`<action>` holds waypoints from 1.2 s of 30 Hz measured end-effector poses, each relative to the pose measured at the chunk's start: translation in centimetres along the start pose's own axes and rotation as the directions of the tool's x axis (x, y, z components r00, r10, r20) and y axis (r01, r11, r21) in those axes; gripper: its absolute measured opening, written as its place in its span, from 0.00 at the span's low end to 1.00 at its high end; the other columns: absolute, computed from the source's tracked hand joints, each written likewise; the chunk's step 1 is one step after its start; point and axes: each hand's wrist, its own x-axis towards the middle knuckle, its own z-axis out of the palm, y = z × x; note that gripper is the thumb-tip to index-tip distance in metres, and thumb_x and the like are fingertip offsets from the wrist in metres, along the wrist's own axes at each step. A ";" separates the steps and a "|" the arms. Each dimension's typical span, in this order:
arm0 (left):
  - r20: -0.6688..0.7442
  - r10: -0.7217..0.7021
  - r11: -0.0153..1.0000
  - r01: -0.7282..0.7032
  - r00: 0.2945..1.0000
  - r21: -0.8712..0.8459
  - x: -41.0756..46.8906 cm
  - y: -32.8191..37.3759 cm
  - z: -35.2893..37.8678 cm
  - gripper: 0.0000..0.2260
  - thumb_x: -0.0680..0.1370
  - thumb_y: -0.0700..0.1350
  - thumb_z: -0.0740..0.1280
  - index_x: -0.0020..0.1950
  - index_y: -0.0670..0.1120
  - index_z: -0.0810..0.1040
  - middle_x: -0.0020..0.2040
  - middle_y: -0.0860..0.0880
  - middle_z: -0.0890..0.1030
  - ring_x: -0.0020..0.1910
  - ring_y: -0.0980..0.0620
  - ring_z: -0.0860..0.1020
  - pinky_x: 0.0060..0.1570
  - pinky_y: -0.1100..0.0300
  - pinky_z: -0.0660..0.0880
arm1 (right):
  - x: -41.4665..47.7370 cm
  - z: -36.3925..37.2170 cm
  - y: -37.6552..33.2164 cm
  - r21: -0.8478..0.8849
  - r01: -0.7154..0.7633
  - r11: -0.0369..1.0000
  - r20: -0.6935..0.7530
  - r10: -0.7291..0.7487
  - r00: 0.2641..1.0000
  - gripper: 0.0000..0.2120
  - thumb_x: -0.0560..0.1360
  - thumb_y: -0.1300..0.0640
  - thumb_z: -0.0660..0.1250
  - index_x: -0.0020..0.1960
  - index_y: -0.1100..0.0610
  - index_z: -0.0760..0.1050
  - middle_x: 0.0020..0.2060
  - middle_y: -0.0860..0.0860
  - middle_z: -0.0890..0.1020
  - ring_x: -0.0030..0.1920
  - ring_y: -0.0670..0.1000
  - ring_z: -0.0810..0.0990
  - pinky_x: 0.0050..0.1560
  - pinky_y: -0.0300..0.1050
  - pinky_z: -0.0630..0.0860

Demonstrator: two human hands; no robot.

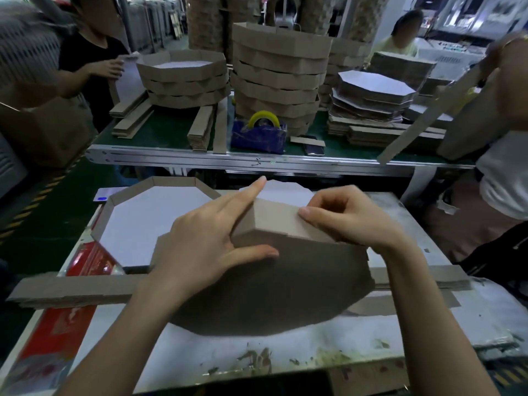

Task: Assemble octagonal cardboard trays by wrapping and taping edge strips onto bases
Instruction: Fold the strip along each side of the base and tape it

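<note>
the base is tipped up on the near table, brown underside toward the person, with the edge strip bent around its far rim. the left hand lies spread on it, forefinger straight along the left facet and thumb flat at the strip's lower edge; its other fingers i can't see. the right hand pinches the strip's top edge, fingers curled over, thumb on its face. i see no tape on this bend, so i'd guess the strip springs off the moment either hand lets go, and the tape dispenser sits on the far table. a crease missing the corner would leave a gap.
</note>
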 end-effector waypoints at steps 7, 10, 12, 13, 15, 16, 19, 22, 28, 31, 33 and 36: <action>-0.010 -0.143 0.984 0.141 0.990 -0.109 -2.4 -2.3 2.2 0.40 0.66 0.78 0.56 0.74 0.71 0.48 0.64 0.55 0.75 0.58 0.52 0.76 0.51 0.52 0.77 | 1.0 1.1 -2.0 -0.222 -0.037 0.974 0.025 0.044 0.999 0.13 0.75 0.46 0.71 0.42 0.55 0.83 0.30 0.50 0.81 0.30 0.43 0.75 0.32 0.35 0.71; -0.008 -0.137 0.988 0.136 0.991 -0.073 -3.1 -3.1 1.9 0.38 0.67 0.78 0.55 0.74 0.70 0.50 0.60 0.60 0.72 0.54 0.55 0.74 0.47 0.54 0.78 | 1.0 2.4 -2.0 -0.214 -0.034 0.976 0.019 0.039 0.999 0.12 0.75 0.47 0.72 0.42 0.55 0.83 0.33 0.47 0.83 0.33 0.43 0.77 0.35 0.39 0.73; -0.033 -0.105 0.993 0.103 0.994 -0.052 -3.4 -3.1 1.6 0.36 0.70 0.75 0.57 0.75 0.68 0.52 0.59 0.61 0.71 0.54 0.58 0.72 0.46 0.58 0.76 | 1.1 3.4 -2.1 -0.201 -0.031 0.979 0.018 0.035 0.999 0.12 0.75 0.46 0.72 0.42 0.54 0.83 0.35 0.49 0.84 0.37 0.49 0.80 0.38 0.45 0.76; -0.037 -0.078 0.996 0.076 0.996 -0.041 -3.3 -2.9 1.5 0.35 0.71 0.74 0.58 0.76 0.67 0.54 0.61 0.61 0.70 0.56 0.58 0.71 0.48 0.59 0.75 | 1.1 3.9 -2.2 -0.198 -0.025 0.980 0.019 0.029 0.999 0.12 0.75 0.46 0.72 0.42 0.54 0.83 0.36 0.50 0.84 0.37 0.51 0.81 0.38 0.46 0.76; -0.021 -0.032 0.999 0.031 0.999 -0.030 -3.2 -2.7 1.5 0.31 0.74 0.71 0.58 0.75 0.64 0.60 0.64 0.60 0.71 0.59 0.58 0.70 0.52 0.57 0.75 | 1.3 4.8 -2.5 -0.210 -0.008 0.978 0.021 0.013 1.000 0.12 0.75 0.45 0.72 0.42 0.54 0.83 0.35 0.52 0.84 0.37 0.53 0.80 0.37 0.47 0.75; -0.014 -0.024 0.999 0.024 1.000 -0.034 -3.1 -2.5 1.5 0.29 0.75 0.70 0.57 0.74 0.63 0.64 0.63 0.59 0.72 0.59 0.57 0.70 0.52 0.56 0.75 | 1.4 4.9 -2.5 -0.225 -0.011 0.974 0.018 0.015 1.000 0.13 0.75 0.44 0.71 0.42 0.53 0.83 0.34 0.51 0.83 0.36 0.52 0.80 0.37 0.46 0.74; -0.024 -0.048 0.997 0.047 0.999 -0.059 -3.3 -2.6 1.3 0.28 0.75 0.70 0.56 0.70 0.59 0.71 0.60 0.57 0.75 0.56 0.58 0.71 0.51 0.55 0.75 | 1.5 4.6 -2.6 -0.275 -0.055 0.960 0.003 0.059 0.998 0.17 0.76 0.42 0.68 0.40 0.53 0.84 0.31 0.52 0.82 0.31 0.46 0.75 0.34 0.42 0.70; -0.021 -0.036 0.997 0.035 0.999 -0.065 -3.4 -2.7 1.1 0.26 0.76 0.69 0.55 0.71 0.62 0.69 0.61 0.56 0.75 0.57 0.57 0.70 0.52 0.55 0.75 | 1.0 4.2 -2.5 -0.237 -0.064 0.969 -0.013 0.063 0.998 0.18 0.78 0.43 0.68 0.37 0.54 0.83 0.28 0.53 0.79 0.29 0.46 0.71 0.32 0.40 0.67; 0.050 0.039 0.997 -0.036 0.998 -0.065 -2.6 -2.1 0.6 0.18 0.77 0.63 0.59 0.67 0.67 0.70 0.67 0.56 0.74 0.63 0.53 0.70 0.58 0.53 0.70 | 0.9 4.7 -2.1 -0.155 -0.088 0.984 -0.027 0.085 0.996 0.19 0.78 0.46 0.69 0.29 0.51 0.78 0.23 0.45 0.72 0.26 0.43 0.67 0.30 0.36 0.63; 0.111 0.065 0.995 -0.055 0.992 -0.088 -1.3 -1.5 0.3 0.17 0.76 0.65 0.58 0.64 0.68 0.72 0.65 0.57 0.77 0.63 0.55 0.72 0.57 0.51 0.72 | 1.0 4.6 -2.0 -0.141 -0.097 0.985 -0.001 0.098 0.995 0.19 0.78 0.46 0.68 0.32 0.53 0.79 0.24 0.46 0.73 0.27 0.44 0.68 0.31 0.38 0.65; 0.145 0.063 0.994 -0.049 0.987 -0.098 -0.3 -1.1 0.3 0.17 0.75 0.66 0.57 0.63 0.69 0.72 0.65 0.56 0.77 0.62 0.55 0.72 0.57 0.51 0.73 | 1.2 4.4 -1.7 -0.145 -0.102 0.984 -0.036 0.098 0.995 0.18 0.79 0.46 0.67 0.32 0.51 0.80 0.24 0.46 0.75 0.28 0.43 0.70 0.31 0.37 0.66; 0.160 0.046 0.998 -0.037 0.986 -0.060 0.5 -1.3 0.5 0.18 0.76 0.66 0.54 0.64 0.68 0.70 0.66 0.55 0.77 0.63 0.53 0.73 0.58 0.49 0.71 | 2.0 3.8 0.1 0.035 -0.135 0.990 -0.282 0.139 0.949 0.13 0.80 0.50 0.66 0.43 0.54 0.84 0.33 0.50 0.82 0.34 0.41 0.76 0.36 0.35 0.72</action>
